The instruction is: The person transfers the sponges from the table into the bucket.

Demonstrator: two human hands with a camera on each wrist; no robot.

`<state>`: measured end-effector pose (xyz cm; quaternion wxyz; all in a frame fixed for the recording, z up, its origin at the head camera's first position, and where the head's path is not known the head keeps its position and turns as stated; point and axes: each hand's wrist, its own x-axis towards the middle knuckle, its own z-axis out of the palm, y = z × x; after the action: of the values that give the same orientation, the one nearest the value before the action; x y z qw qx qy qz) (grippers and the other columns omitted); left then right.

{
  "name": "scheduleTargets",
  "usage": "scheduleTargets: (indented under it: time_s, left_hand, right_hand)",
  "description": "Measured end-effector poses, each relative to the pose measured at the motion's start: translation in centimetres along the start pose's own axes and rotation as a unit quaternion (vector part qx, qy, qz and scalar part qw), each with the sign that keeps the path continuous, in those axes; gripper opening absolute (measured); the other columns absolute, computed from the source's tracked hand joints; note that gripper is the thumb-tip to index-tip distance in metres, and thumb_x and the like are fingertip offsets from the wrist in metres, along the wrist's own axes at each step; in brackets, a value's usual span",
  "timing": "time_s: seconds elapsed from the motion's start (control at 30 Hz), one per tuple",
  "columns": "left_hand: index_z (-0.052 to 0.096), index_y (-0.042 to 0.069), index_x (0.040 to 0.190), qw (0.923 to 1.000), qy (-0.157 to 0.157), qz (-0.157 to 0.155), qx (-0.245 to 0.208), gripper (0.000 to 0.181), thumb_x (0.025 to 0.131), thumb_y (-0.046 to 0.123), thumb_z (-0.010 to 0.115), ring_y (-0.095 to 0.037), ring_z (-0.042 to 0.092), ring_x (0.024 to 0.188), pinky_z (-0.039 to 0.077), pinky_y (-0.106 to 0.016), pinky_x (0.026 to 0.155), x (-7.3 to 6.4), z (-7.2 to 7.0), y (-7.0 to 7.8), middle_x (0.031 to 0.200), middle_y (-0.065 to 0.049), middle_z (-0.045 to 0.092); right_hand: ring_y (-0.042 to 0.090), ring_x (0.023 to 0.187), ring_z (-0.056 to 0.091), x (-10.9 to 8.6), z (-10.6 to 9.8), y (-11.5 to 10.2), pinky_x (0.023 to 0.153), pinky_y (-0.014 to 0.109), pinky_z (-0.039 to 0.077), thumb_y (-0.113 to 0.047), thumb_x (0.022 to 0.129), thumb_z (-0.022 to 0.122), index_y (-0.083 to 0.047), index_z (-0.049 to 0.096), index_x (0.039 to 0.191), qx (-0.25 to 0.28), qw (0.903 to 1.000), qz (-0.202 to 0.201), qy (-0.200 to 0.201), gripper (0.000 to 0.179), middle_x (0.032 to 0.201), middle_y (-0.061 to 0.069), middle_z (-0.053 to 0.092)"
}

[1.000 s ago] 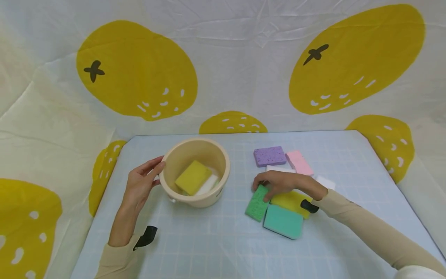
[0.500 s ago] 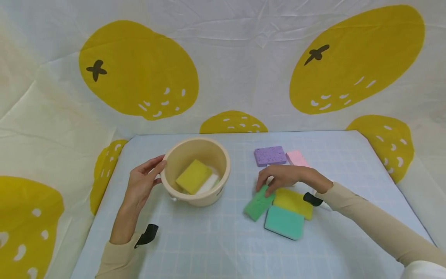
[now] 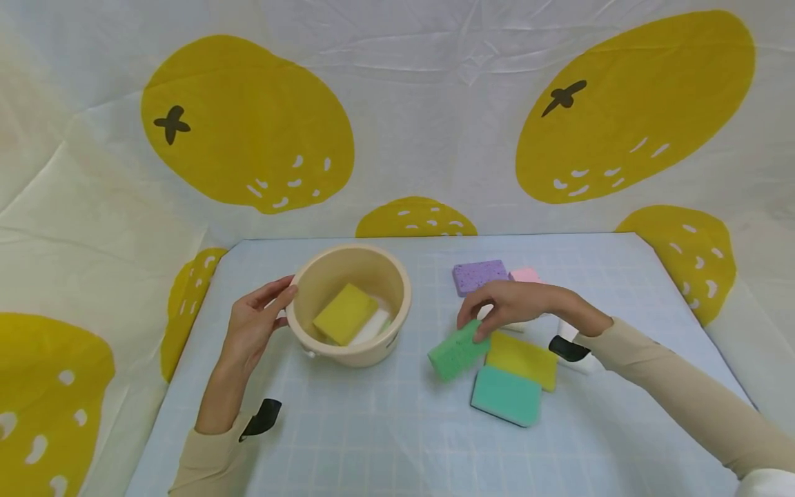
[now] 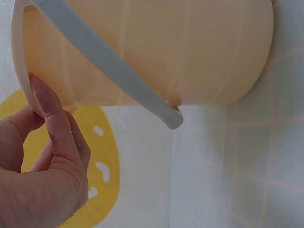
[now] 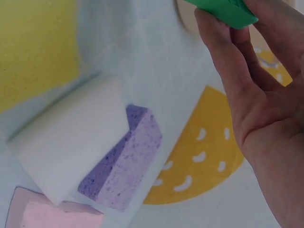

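Observation:
My left hand [image 3: 253,324] pinches the left rim of a beige bucket [image 3: 366,357], thumb and fingers on either side of the edge. A grey handle [image 4: 111,64] hangs down the bucket's outside in the left wrist view. Inside the bucket lie a yellow sponge [image 3: 345,314] and a white one [image 3: 370,327], partly covered. My right hand [image 3: 512,306] pinches a green sponge [image 3: 458,353] by its upper end, tilted and raised over the table. Only a corner of that sponge shows in the right wrist view.
Right of the bucket lie a yellow sponge [image 3: 524,360], a teal sponge [image 3: 506,396] with a dark underside, a purple sponge [image 3: 478,277], a pink sponge [image 5: 59,216] and a white sponge [image 5: 71,133]. Another white piece [image 3: 580,364] shows under the right wrist.
My right hand has lifted the green sponge off the table and tilted it, its lower end swinging left towards the bucket. The left hand and the bucket have stayed in place.

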<state>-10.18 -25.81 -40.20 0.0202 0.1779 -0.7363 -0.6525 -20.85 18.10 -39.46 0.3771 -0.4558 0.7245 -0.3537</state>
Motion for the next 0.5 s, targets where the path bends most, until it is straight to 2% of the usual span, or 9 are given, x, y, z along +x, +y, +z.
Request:
scheduleTargets:
  time_s: [0.23, 0.5]
  left_hand:
    - [0.063, 0.01, 0.14, 0.9999, 0.002, -0.004, 0.011, 0.064, 0.09, 0.047, 0.078, -0.011, 0.064, 0.095, 0.06, -0.022, 0.076, 0.2, 0.0, -0.2, 0.133, -0.002, 0.063]
    - [0.064, 0.01, 0.14, 0.9999, 0.002, -0.004, 0.009, 0.063, 0.09, 0.045, 0.078, -0.011, 0.065, 0.095, 0.06, -0.022, 0.076, 0.2, -0.1, -0.2, 0.131, -0.001, 0.064]
  right_hand:
    - [0.023, 0.114, 0.063, -0.2, -0.8, -2.1, 0.095, 0.035, 0.057, -0.014, 0.094, 0.077, -0.014, 0.072, 0.122, 0.028, 0.9995, 0.004, 0.015, 0.028, 0.119, 0.002, 0.07]
    - [0.022, 0.112, 0.064, 0.3, -1.9, -3.8, 0.098, 0.036, 0.055, -0.013, 0.093, 0.078, -0.016, 0.074, 0.122, 0.014, 0.9984, -0.042, 0.034, 0.03, 0.118, 0.003, 0.069]
